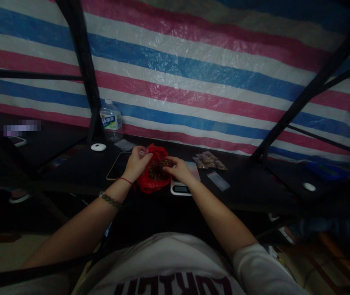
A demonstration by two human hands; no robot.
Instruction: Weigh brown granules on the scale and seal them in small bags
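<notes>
A red plastic bag (147, 187), open at the top, sits on a black table in front of the person and holds small brown pieces (154, 173). The bag looks thin, limp and a little slippery, probably light, so its rim is likely the surest place to take hold. The pieces seem loose and could spill if it tips.

The left hand (135, 164), at the bag's left edge, pinches some clear plastic (143, 152). The right hand (178, 168) has its fingers curled narrowly at a clump of pieces by the right edge; whether it grips them, I cannot tell.

Just right of the bag is a white scale (181, 189); beyond it lie filled packets (209, 160) and a flat clear bag (218, 180). To the left are a phone (115, 168) and a labelled bottle (111, 121). The dark table (70, 174) stands against a striped plastic sheet (181, 90), between black metal posts (84, 61), in dim light.
</notes>
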